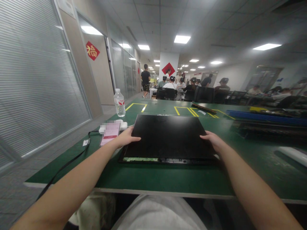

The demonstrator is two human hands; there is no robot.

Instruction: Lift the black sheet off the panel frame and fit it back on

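Observation:
A black display panel (pixel 168 135) lies in front of me over the green table. A strip of green circuit board (pixel 140 159) shows along its near edge, on the left part. My left hand (pixel 127 137) grips the panel's left edge, thumb on top and fingers hidden underneath. On the opposite side my right hand (pixel 214 140) holds the right edge in the same way, its thumb resting on the dark surface. Whether the panel touches the frame-like dark part beneath it, I cannot tell.
A phone (pixel 110 134) and white chargers lie left of the panel, with a black cable (pixel 69 163) running off the table (pixel 153 182). Behind them stands a water bottle (pixel 119 103). Long blue and dark strips (pixel 268 118) and a white bar (pixel 294 156) lie at right. Several people sit further back.

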